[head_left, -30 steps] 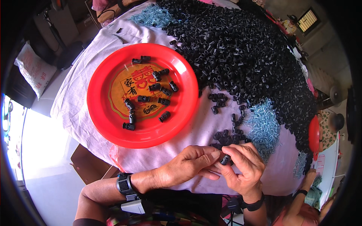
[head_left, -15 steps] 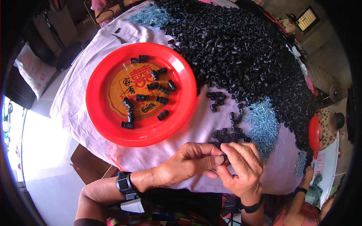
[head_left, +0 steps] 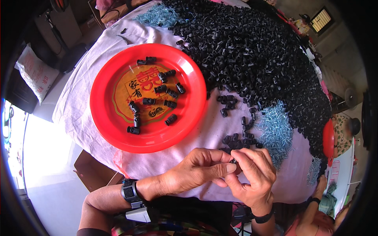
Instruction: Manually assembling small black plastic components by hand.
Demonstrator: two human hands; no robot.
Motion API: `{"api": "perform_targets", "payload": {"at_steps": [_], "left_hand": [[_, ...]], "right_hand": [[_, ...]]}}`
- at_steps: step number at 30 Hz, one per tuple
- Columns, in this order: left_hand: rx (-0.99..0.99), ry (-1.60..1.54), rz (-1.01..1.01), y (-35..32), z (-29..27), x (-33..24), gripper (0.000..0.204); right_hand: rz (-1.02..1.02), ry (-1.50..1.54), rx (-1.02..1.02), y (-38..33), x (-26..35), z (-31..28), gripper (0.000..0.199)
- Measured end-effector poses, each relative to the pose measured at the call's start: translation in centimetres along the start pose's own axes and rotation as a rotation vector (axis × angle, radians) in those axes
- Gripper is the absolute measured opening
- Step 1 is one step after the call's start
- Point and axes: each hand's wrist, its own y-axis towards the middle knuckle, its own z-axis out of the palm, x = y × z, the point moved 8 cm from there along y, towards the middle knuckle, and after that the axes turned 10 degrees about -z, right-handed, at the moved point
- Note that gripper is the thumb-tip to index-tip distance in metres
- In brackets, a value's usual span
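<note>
My left hand and my right hand meet fingertip to fingertip over the near edge of the cloth. Pinched between both is a small black plastic cord lock, mostly hidden by thumbs and fingers. Just beyond my fingers lies a loose cluster of black cord lock parts. Right of it spreads a heap of fine bluish metal springs. Several black cord locks lie scattered in a round red plate to the left of my hands.
A large mound of black plastic parts covers the far and right side of the pale pink cloth. Another spring heap sits at the far left. An open cardboard box stands below the left edge. Another person's arm reaches in at right.
Both hands keep nearly the same place. The fingertips shift slightly around the black cord lock, and less of it shows now.
</note>
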Motion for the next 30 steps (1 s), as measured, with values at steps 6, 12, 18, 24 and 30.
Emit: {"api": "perform_targets", "payload": {"at_steps": [6,12,18,24,30], "left_hand": [[-0.014,0.091,0.028,0.0,-0.1,0.0,0.032],[-0.006,0.124,0.021,0.0,0.0,0.4,0.035],[0.021,0.076,0.005,-0.2,0.2,-0.1,0.038],[0.041,-0.124,-0.04,0.2,-0.3,0.7,0.041],[-0.098,-0.094,0.059,-0.1,-0.8,0.7,0.037]], "right_hand": [[0.011,-0.012,0.007,-0.2,0.0,-0.1,0.046],[0.036,0.005,0.004,-0.4,-0.3,-0.1,0.048],[0.072,0.102,-0.015,-1.1,-0.9,0.2,0.046],[0.027,0.034,-0.045,-0.8,-0.4,0.1,0.039],[0.012,0.057,-0.02,0.2,-0.2,0.1,0.038]]}}
